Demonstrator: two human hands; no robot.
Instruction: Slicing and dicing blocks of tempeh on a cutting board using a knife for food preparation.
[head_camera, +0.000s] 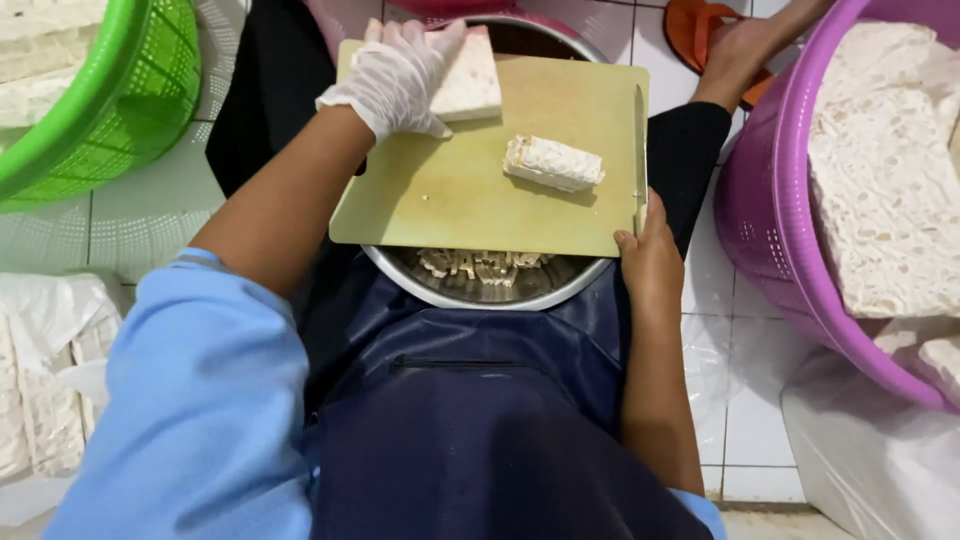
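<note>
Gloved hand on the tempeh slab, knife at the board's edge

Your gloved left hand lies flat over the pale tempeh slab at the upper middle of the frame, fingers curled round its far edge, on the cutting board. Your bare right hand is clenched on the knife along the board's right edge. A smaller cut block lies mid-board, and diced pieces sit in the steel bowl beneath. The slab looks light, firm yet crumbly: hold it by its broad face, not its corners.
</note>
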